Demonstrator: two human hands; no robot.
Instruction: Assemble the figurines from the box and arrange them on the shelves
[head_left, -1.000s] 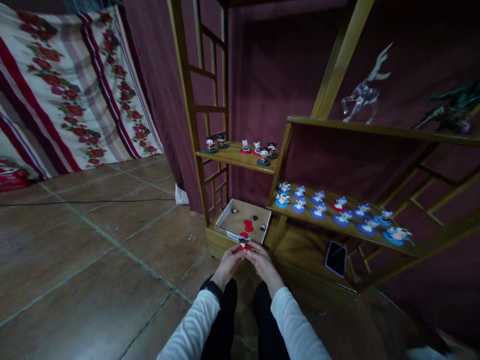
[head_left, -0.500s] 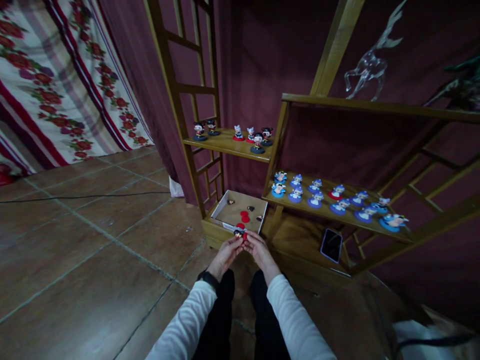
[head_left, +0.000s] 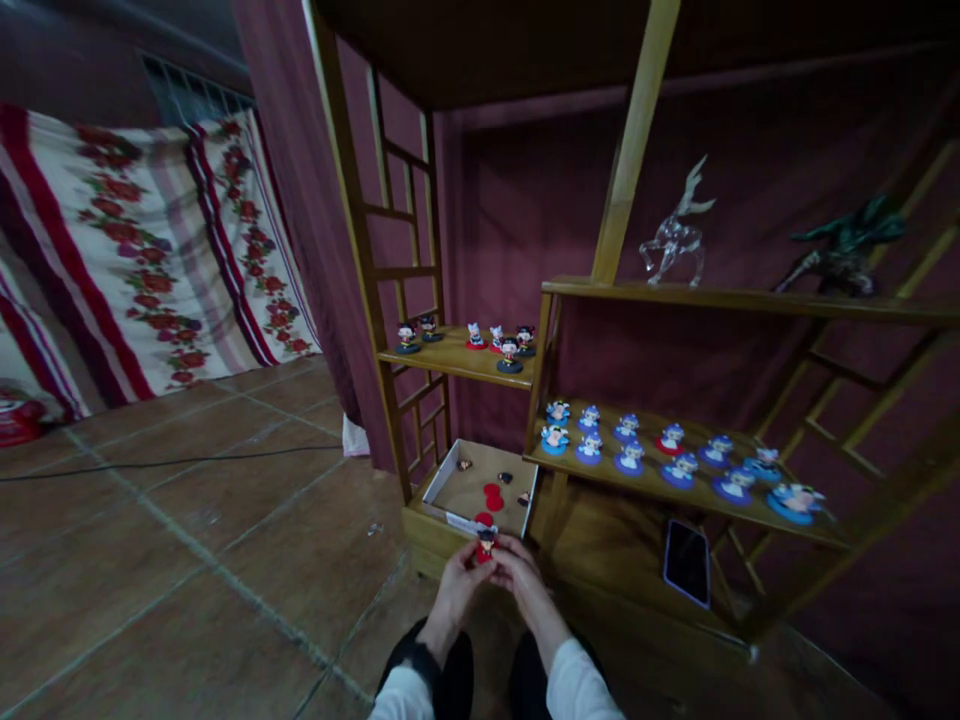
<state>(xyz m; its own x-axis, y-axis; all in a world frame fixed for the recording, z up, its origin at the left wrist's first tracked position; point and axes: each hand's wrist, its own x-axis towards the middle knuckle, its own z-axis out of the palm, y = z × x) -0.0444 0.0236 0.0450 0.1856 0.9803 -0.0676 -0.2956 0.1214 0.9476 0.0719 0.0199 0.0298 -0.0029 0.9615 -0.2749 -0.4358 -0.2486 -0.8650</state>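
A small figurine (head_left: 486, 544) with black hair and a red base stands upright between my two hands, just in front of the box. My left hand (head_left: 459, 585) pinches it from the left. Closed about its red base from the right is my right hand (head_left: 519, 572); the fingers partly cover the base. The open cardboard box (head_left: 457, 500) beyond holds several small dark-haired figure pieces (head_left: 465, 464) and red discs (head_left: 493, 497).
Dark-haired and white figurines stand on the small left shelf (head_left: 465, 362). The right shelf (head_left: 570, 462) carries two rows of blue and white figurines. A phone (head_left: 687, 562) lies below it. A glass deer (head_left: 675, 245) and a dark green sculpture (head_left: 844, 245) stand above.
The view has tilted up, so the shelves sit lower in the picture. The figurine, tilted sideways before, is now upright, still in both hands.
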